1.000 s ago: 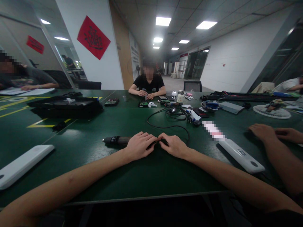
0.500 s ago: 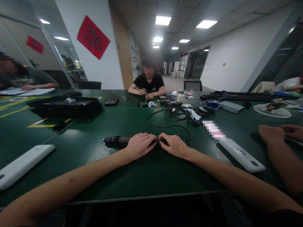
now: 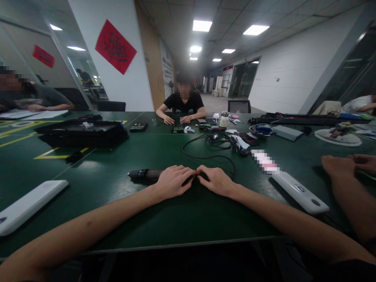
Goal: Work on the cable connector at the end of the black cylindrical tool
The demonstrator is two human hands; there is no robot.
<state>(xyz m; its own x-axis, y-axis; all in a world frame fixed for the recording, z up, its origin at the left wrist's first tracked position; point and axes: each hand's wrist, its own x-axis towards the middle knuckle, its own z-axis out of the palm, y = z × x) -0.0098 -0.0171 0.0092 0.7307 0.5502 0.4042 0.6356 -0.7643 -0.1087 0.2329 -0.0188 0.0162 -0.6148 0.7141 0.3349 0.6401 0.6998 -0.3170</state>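
My left hand point(image 3: 173, 180) lies on the green table point(image 3: 117, 188) with its fingers curled over the rear end of a dark electric screwdriver point(image 3: 143, 174) that points left. My right hand point(image 3: 215, 179) rests beside it, fingertips touching the left hand's, fingers curled over the tool's end where a black cable point(image 3: 211, 157) leaves. What lies under the fingers is hidden.
A white oblong casing point(image 3: 29, 205) lies at the near left, another white casing point(image 3: 299, 193) at the right. A co-worker's hands point(image 3: 340, 166) rest at the far right. A black tray point(image 3: 82, 131), coiled cables and small parts sit further back, where a person sits opposite.
My hands have stayed in place. The co-worker's hands at the right drew back to the right. The person opposite moved their hands apart slightly.
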